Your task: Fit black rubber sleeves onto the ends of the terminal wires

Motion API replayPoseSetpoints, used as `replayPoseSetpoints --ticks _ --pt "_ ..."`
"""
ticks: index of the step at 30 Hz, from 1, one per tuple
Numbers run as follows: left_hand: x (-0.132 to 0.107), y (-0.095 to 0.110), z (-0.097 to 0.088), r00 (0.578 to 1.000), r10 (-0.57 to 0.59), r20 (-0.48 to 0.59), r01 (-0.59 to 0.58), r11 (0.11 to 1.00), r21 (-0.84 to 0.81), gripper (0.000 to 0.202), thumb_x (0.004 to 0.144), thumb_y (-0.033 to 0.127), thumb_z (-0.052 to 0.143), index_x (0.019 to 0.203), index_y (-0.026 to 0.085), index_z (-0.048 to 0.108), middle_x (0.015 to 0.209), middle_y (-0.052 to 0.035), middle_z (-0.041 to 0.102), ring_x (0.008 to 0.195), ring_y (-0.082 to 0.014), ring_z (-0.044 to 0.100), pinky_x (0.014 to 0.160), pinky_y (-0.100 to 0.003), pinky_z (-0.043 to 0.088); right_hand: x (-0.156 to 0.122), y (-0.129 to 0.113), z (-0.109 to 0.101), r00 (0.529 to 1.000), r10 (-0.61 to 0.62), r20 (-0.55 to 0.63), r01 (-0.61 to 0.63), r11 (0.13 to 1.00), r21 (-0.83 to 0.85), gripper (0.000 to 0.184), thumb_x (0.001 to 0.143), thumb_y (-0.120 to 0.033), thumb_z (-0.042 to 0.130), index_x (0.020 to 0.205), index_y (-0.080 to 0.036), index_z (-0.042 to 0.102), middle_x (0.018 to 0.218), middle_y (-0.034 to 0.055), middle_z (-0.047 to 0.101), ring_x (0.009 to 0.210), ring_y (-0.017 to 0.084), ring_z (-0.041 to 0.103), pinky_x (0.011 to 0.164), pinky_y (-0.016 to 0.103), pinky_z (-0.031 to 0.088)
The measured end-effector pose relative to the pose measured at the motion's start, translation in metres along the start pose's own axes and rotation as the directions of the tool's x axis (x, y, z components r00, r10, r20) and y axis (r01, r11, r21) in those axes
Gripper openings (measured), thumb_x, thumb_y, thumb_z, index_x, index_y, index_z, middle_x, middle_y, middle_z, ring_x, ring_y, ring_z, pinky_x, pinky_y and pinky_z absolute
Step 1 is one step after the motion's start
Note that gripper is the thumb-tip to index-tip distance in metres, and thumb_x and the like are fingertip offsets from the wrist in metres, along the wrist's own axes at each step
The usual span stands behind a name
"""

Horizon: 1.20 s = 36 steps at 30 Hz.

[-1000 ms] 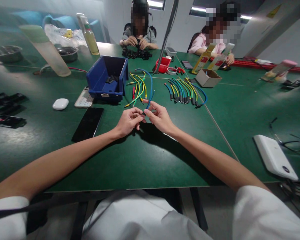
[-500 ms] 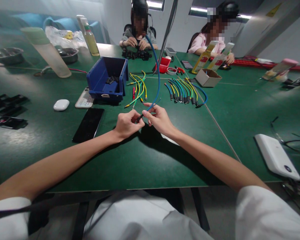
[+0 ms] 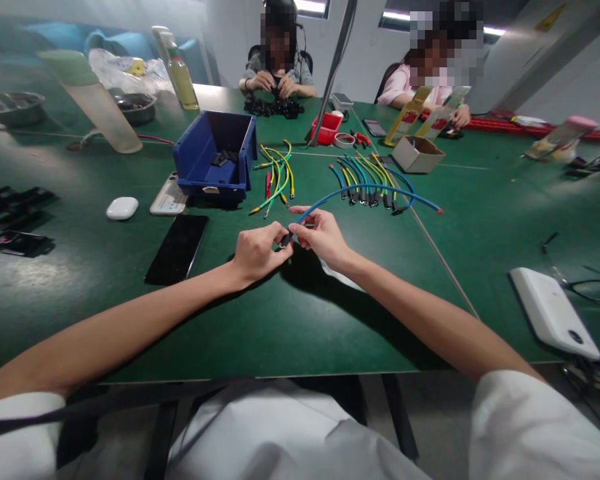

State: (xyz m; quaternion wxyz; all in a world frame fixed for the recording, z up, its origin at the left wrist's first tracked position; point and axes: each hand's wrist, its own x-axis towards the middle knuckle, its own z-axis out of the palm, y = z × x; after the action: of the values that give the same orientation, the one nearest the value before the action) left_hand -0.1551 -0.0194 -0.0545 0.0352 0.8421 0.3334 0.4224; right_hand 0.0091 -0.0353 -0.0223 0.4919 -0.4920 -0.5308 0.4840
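**Blue wire held at one end over the green bench**

Wide green table (image 3: pixel 290 320) underneath everything, spread across the whole view. On its far left, a blue bin (image 3: pixel 215 157) with small black parts inside; just beside the bin's near edge, a phone in a pale case (image 3: pixel 167 197), and nearer, a dark phone (image 3: pixel 177 248) lying flat, screen up. Further left, a small white case (image 3: pixel 121 208). Off to the right edge, a white slab-shaped device (image 3: pixel 553 312), well apart from the hands. Beyond the hands, two lots of short wires: a loose pile of yellow and green wires (image 3: pixel 277 175) just right of the bin, and a neat row of blue, green and yellow wires (image 3: pixel 367 181) with black ends, laid side by side. Behind that row, a small cardboard box (image 3: pixel 417 155) and a red tray (image 3: pixel 327 128). At the far edge, two other people seated, hands busy with own work.

Near the table's middle, both bare hands close together, fingertips almost touching. Left hand (image 3: pixel 257 252) pinched shut on the dark tip of the blue wire (image 3: pixel 360 191). Right hand (image 3: pixel 320 233) pinched on the same wire just beyond that tip, thumb and forefinger closed around the blue sleeve. From there, arching up and to the right above the row of wires, free end with a small red tip (image 3: pixel 439 212) hanging clear of the table
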Motion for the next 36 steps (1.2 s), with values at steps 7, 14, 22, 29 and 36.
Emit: replayPoseSetpoints --ticks 7,14,22,29,36 --pt "0.011 0.005 -0.005 0.915 -0.32 0.244 0.398 0.811 -0.429 0.017 0.083 0.027 0.059 0.092 0.013 0.058 0.07 -0.0003 0.062 0.056 -0.0097 0.056 0.055 -0.02 0.044 0.012 0.015 -0.011 0.994 -0.088 0.064 0.086 0.996 0.031 0.052 0.073 -0.029 0.071 0.118 -0.011 0.056 0.063 -0.007 0.053 0.044 0.005 0.041 0.043 0.022 0.033" --pt "0.015 -0.007 0.0 0.828 -0.354 0.434 0.547 0.681 -0.488 0.02 0.086 0.03 0.056 0.085 0.011 0.064 0.067 -0.0015 0.062 0.049 -0.0085 0.052 0.048 -0.02 0.042 0.015 0.028 -0.015 0.991 -0.114 0.069 0.112 0.993 0.025 0.056 0.075 -0.033 0.07 0.124 -0.012 0.053 0.066 -0.0065 0.052 0.046 0.005 0.042 0.042 0.021 0.033" --pt "0.015 -0.008 -0.001 0.829 -0.291 0.478 0.535 0.663 -0.524 0.024 0.089 0.033 0.054 0.081 0.012 0.062 0.064 -0.0005 0.06 0.048 -0.0073 0.051 0.047 -0.019 0.04 0.012 0.02 -0.013 0.99 -0.127 0.056 0.129 0.991 -0.045 0.052 0.074 -0.033 0.07 0.12 -0.011 0.056 0.066 -0.0053 0.054 0.049 0.006 0.044 0.045 0.022 0.034" --pt "0.02 -0.009 -0.002 0.728 -0.282 0.625 0.669 0.491 -0.558 0.028 0.089 0.041 0.054 0.084 0.013 0.058 0.073 -0.0029 0.062 0.047 -0.0076 0.054 0.036 -0.016 0.036 0.01 0.014 -0.011 0.992 -0.116 0.041 0.118 0.992 -0.039 0.048 0.074 -0.033 0.07 0.115 -0.011 0.059 0.068 -0.0035 0.057 0.048 0.006 0.044 0.043 0.021 0.034" --pt "0.021 -0.003 -0.003 0.65 -0.247 0.719 0.76 0.194 -0.62 0.037 0.081 0.048 0.067 0.088 0.012 0.06 0.077 -0.0025 0.06 0.047 -0.0067 0.054 0.034 -0.016 0.039 0.012 0.014 -0.013 0.991 -0.127 0.034 0.129 0.99 -0.059 0.047 0.075 -0.035 0.07 0.115 -0.013 0.057 0.07 -0.0036 0.057 0.048 0.006 0.046 0.044 0.021 0.04"
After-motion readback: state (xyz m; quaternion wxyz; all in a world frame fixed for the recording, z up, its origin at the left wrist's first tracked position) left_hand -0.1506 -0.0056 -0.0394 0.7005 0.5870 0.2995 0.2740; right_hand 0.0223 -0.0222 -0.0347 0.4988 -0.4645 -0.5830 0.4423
